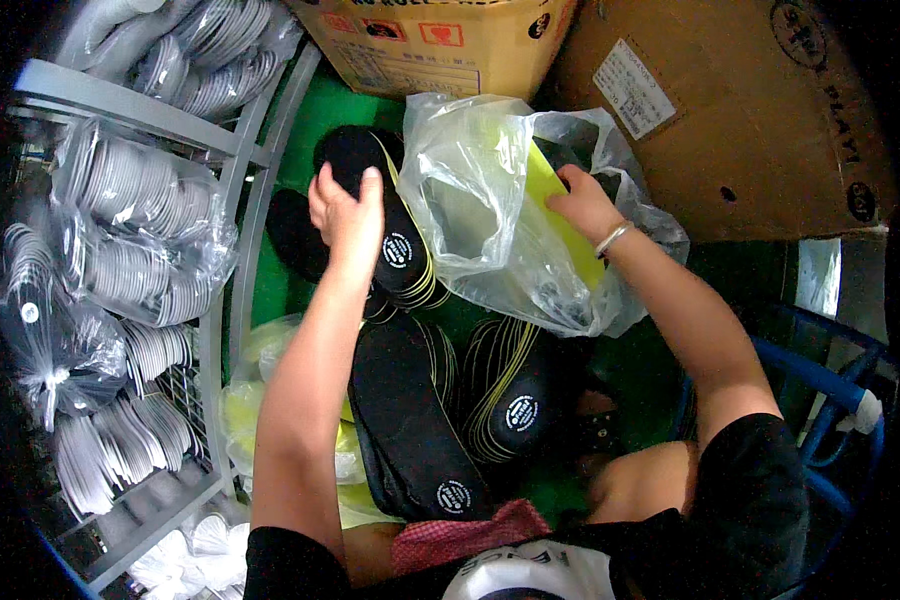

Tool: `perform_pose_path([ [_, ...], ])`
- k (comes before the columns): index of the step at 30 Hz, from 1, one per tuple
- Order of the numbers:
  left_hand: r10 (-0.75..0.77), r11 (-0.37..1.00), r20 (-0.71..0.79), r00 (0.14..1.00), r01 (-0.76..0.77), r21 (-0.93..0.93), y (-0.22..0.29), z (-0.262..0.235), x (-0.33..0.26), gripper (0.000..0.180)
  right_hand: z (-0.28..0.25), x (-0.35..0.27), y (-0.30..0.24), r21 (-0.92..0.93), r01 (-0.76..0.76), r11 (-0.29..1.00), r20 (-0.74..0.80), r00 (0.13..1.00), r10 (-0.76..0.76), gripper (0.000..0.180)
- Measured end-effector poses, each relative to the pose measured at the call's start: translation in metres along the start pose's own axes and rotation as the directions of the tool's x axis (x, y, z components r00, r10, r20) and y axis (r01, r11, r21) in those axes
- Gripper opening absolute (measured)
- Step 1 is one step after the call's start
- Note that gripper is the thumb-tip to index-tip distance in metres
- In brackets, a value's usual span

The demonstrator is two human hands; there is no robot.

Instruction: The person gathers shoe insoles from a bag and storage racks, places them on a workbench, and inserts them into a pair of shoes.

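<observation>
A stack of black insoles (pixel 400 225) with thin yellow-green edges and white round prints stands left of centre. My left hand (pixel 350 215) is closed around its upper end, thumb on the right and fingers on the left. To the right is a clear plastic bag (pixel 460 190), its mouth spread. Inside it lie yellow-green insoles (pixel 545 190), partly seen through the film. My right hand (pixel 585 210) grips their edge at the bag's opening; its fingertips are partly hidden. Nearer me are a second stack of black insoles (pixel 410 410) and a fanned third stack (pixel 505 400).
On the left, a grey metal rack (pixel 235 190) holds bagged white insoles (pixel 140 180). Two cardboard boxes, one upright (pixel 440 50) and one large (pixel 710 110), stand at the back. A blue metal frame (pixel 810 370) is at right. Yellow-green bagged items (pixel 255 410) lie beside my left forearm.
</observation>
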State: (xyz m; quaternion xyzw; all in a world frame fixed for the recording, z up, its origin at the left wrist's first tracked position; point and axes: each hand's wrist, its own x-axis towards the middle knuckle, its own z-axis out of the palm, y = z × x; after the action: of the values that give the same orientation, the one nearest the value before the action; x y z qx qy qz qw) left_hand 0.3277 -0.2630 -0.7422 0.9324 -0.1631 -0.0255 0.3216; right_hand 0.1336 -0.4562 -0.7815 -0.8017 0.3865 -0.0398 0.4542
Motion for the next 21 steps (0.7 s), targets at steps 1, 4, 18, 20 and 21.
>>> perform_pose_path([
  [1,0.284,0.958,-0.080,0.956,-0.286,-0.026,0.014,-0.002,-0.007,0.064,-0.007,-0.006,-0.005,-0.051,0.013,0.999,0.009,1.000,-0.013,0.038],
  [4,0.760,0.638,-0.052,0.648,-0.758,-0.136,0.062,-0.022,-0.037,0.055,-0.038,-0.019,-0.051,-0.196,0.079,0.977,0.121,0.991,-0.056,0.036],
  [18,0.167,0.394,0.446,0.880,0.355,-0.848,0.073,-0.067,-0.044,0.030,-0.153,-0.061,-0.120,0.941,0.283,0.185,-0.094,0.745,-0.661,0.037],
  [20,0.165,0.296,0.668,0.726,0.610,-0.735,0.068,-0.077,-0.044,0.038,-0.144,-0.058,-0.128,0.724,0.559,0.403,-0.246,0.756,-0.606,0.039],
  [21,0.305,0.257,0.760,0.573,0.719,-0.646,0.063,-0.079,-0.040,0.048,-0.133,-0.055,-0.130,0.698,0.572,0.430,-0.281,0.771,-0.571,0.032],
])
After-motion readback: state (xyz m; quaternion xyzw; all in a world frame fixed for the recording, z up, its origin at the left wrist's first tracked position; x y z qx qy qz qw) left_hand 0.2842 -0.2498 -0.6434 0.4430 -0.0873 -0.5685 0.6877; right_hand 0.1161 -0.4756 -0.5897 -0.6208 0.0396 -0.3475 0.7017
